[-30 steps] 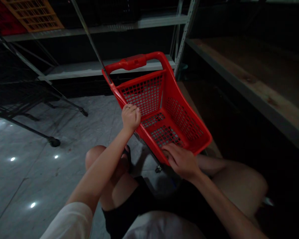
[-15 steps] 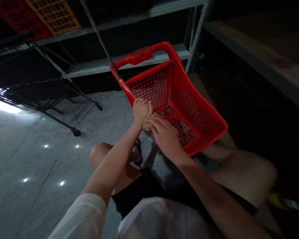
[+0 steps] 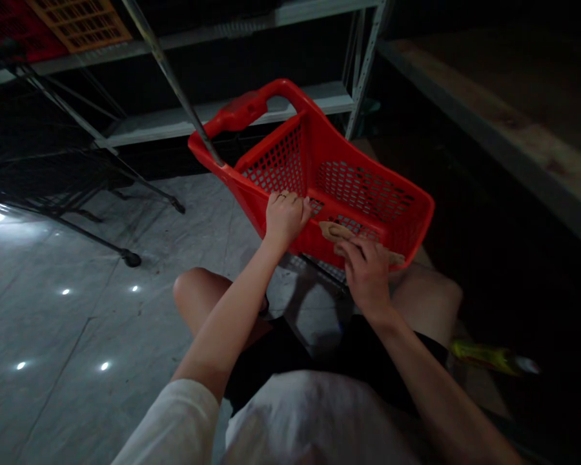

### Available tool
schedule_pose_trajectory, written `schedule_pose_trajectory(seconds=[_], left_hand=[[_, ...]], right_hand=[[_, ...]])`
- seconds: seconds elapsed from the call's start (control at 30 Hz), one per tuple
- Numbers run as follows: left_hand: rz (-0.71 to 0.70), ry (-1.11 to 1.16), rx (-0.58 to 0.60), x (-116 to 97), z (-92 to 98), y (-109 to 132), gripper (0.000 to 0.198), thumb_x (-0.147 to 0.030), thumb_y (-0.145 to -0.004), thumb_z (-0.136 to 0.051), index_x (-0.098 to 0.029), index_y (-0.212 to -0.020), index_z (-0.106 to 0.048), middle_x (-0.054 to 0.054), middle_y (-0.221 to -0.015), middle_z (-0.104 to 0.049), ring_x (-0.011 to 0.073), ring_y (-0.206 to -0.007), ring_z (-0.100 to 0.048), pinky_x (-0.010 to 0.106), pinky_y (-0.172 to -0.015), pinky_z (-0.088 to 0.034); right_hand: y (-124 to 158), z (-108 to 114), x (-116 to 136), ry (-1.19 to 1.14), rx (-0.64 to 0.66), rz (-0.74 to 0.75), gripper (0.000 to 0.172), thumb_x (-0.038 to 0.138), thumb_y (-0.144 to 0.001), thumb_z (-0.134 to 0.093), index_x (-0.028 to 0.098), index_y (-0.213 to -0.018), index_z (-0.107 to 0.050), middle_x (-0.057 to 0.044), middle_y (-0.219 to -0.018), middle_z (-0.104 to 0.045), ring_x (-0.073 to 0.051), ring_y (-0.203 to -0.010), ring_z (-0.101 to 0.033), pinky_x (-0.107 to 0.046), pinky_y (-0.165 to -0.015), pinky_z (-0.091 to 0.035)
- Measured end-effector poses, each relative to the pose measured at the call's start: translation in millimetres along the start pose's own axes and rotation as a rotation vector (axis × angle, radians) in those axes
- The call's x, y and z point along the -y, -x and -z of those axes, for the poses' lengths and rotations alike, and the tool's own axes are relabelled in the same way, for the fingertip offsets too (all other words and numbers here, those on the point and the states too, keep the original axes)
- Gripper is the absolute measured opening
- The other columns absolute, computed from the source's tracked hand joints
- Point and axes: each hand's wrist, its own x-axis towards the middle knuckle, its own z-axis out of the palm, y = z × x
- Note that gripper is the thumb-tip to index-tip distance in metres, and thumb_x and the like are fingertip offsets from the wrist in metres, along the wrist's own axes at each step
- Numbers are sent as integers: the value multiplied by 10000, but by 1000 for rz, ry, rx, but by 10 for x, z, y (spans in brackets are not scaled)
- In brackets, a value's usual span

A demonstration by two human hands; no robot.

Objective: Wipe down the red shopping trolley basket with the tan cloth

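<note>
my left hand [image 3: 286, 219] is curled over the near side rim of the red cart [image 3: 252, 203], gripping it with the fingers folded down toward the inside. my right hand [image 3: 368, 271] grasps a tan cloth [image 3: 336, 230], one part sticking out past my fingertips and another showing beyond my knuckles, along that same rim. the cart stands in front of me, between my bent knees and the white metal shelf [image 3: 319, 100], its handle [image 3: 244, 110] at the far end. a metal pole [image 3: 174, 81] slants down to the cart's corner by the handle. up on the left i see an orange crate [image 3: 84, 22] beside a red crate [image 3: 17, 29] on the shelving, and below them a dark wire cart [image 3: 33, 142] on the grey floor [image 3: 126, 329]. on my right is a wooden ledge [image 3: 489, 103] in shadow, and a yellowish bottle [image 3: 489, 358] lies on its side near my right knee, its label too blurred to read.
</note>
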Motion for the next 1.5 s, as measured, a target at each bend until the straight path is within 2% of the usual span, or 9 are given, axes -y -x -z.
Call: schedule_pose_trajectory(seconds=[0.27, 0.53, 0.67, 0.77, 0.9, 1.07, 1.2, 1.3, 1.5], left_hand=[[-7, 23, 194, -235, 143, -2, 389, -345, -1125, -453, -185, -895, -722, 113, -912, -733, 278, -956, -679, 438, -908, -449], [-202, -99, 342, 877, 1350, -45, 401, -270, -1069, -523, -293, -1450, -647, 115, -1415, -700, 318, -1325, -635, 528, -1151, -458], [-184, -129, 275, 1206, 1466, -93, 330, -284, -1069, -524, -311, -1352, -693, 95, -1319, -737, 290, -1385, -604, 539, -1218, -428], [-102, -165, 149, 1235, 1234, -109, 223, -298, -1072, -535, -317, -1121, -752, 74, -1058, -769, 277, -1229, -671, 530, -1183, -439], [25, -195, -1, 1197, 923, -108, 235, -275, -1053, -536, -281, -909, -723, 75, -885, -710, 291, -1047, -678, 549, -1150, -426], [6, -212, 11, 1218, 962, -42, 224, -291, -1056, -523, -261, -931, -706, 78, -887, -682, 287, -985, -652, 531, -1154, -404], [10, -155, -164, 1285, 1227, 53, 232, -376, -1060, -503, -246, -1004, -685, 106, -1003, -670, 306, -1106, -628, 513, -1077, -436], [295, -165, -397, 1360, 1373, -3, 327, -413, -1084, -374, -211, -1086, -632, 130, -1095, -651, 308, -1164, -600, 510, -1083, -433], [477, -312, -192, 1592, 1284, -218, 394, -348, -1039, -291, -204, -836, -596, 135, -839, -644, 336, -969, -659, 520, -993, -458]], right_hand=[[-706, -305, 64, -122, -70, -58, 324, 199, -956, -533, 218, -1201, -743, -131, -1196, -711, -309, -1135, -593, -494, -1056, -492], [-1041, -256, -597, 39, 5, 45, 425, 215, -971, -523, 239, -1340, -732, -114, -1310, -716, -310, -1218, -562, -510, -1110, -430], [-1346, -397, -745, 25, 5, -22, 338, 219, -976, -496, 147, -1160, -770, -171, -1221, -728, -322, -1191, -554, -485, -1076, -455], [-1504, -543, -412, 4, -1, -52, 319, 221, -990, -488, 134, -1133, -760, -187, -1211, -719, -328, -1197, -538, -500, -1082, -448], [-1623, -729, 422, -77, 99, 110, 318, 223, -1023, -469, 147, -1159, -746, -172, -1201, -720, -319, -1177, -528, -473, -1080, -439], [-1678, -874, 1212, -211, 135, 107, 303, 241, -1051, -487, 191, -1244, -715, -139, -1297, -691, -320, -1203, -524, -462, -1069, -435], [-1600, -925, 1321, -277, 68, 114, 326, 286, -1058, -548, 265, -1357, -676, -101, -1440, -628, -313, -1296, -490, -476, -1120, -412], [-1622, -935, 1355, -279, 63, 161, 295, 278, -1068, -544, 241, -1321, -692, -108, -1396, -652, -301, -1266, -514, -465, -1093, -430], [-1814, -1001, 1558, -254, 43, 383, 327, 266, -1122, -430, 147, -1270, -697, -95, -1136, -750, -247, -1088, -604, -430, -1050, -447]])
